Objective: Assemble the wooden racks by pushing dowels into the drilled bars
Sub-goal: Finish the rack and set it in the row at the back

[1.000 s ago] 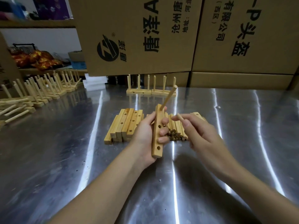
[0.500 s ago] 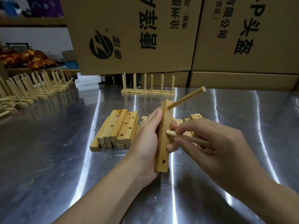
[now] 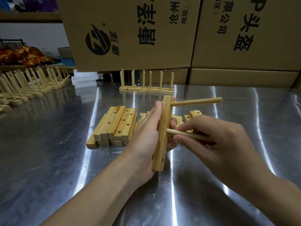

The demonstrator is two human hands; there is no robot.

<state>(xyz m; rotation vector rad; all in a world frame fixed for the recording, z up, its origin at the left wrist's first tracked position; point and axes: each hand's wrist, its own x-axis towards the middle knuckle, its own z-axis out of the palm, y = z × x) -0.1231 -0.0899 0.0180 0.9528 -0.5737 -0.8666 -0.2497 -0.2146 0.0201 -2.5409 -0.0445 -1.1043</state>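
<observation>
I hold a drilled bar (image 3: pixel 162 132) upright above the steel table (image 3: pixel 48 160), near the middle of my view. My left hand (image 3: pixel 146 137) grips it from the left, with the fingers curled round its far side and the thumb along the near edge. One dowel (image 3: pixel 195 101) is seated in the top hole and sticks out level to the right. My right hand (image 3: pixel 224 144) pinches a second dowel (image 3: pixel 187 134) between thumb and fingertips, and its rounded tip touches the bar at the middle hole. I cannot tell how far it has gone in. A lower hole near the bar's bottom end stands open.

Just behind my left hand, a pile of drilled bars (image 3: pixel 114 126) lies flat on the table. Further back, two finished racks (image 3: pixel 146 88) stand end to end with their dowels upright. A row of more racks (image 3: pixel 32 85) runs along the left edge.

Stacked cardboard boxes (image 3: pixel 130 30) with black printing form a wall at the back. They are closed, so I cannot see what is in them. At far left, shiny orange packets (image 3: pixel 21 54) lie heaped; I cannot tell what holds them.
</observation>
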